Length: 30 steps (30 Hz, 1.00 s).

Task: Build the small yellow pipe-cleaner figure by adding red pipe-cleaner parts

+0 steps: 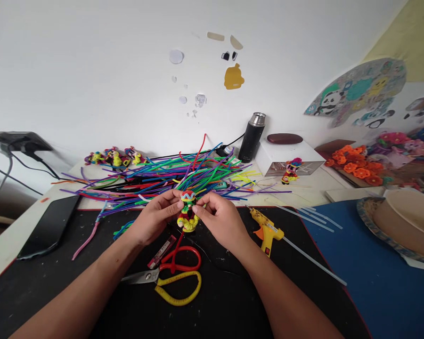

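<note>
Between both hands I hold a small pipe-cleaner figure in red, green, yellow and blue, upright above the black mat. My left hand pinches its left side, fingers closed. On its other side my right hand grips with thumb and fingers; part of the figure is hidden behind the fingertips. Just below lie scissors with one red and one yellow handle. A small pink-and-white packet sits beside them. To the right of my right hand rests a yellow glue gun with a clear glue stick behind it.
Loose pipe cleaners in many colours spread behind my hands. A phone lies at left, clear glue sticks at right. Farther back stand a black thermos, a white box, another figure and several more figures. A round bowl-like container is far right.
</note>
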Tool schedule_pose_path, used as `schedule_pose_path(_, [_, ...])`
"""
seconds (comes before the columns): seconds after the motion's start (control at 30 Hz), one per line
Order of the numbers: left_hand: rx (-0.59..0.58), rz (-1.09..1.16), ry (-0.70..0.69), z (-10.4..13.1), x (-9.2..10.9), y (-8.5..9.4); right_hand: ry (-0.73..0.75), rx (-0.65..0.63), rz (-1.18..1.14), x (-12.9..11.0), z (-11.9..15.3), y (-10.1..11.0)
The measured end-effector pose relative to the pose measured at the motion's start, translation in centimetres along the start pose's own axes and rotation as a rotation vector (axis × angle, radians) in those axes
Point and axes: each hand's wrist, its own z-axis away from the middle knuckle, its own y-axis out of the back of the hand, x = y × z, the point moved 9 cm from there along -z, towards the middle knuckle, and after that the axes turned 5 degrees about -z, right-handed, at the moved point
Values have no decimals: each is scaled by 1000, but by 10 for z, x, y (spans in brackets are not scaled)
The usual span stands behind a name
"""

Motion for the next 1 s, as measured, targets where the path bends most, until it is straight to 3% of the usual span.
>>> schedule_pose_path(0.23, [-1,23,35,0,-4,-1,7,-2,-1,1,-1,-1])
schedule_pose_path(0.53, [100,73,40,-2,-8,9,39,4,18,-5,0,1])
schedule_pose_path(1.0, [108,-64,-22,-1,-2,7,51,45,149,-6,1,2])
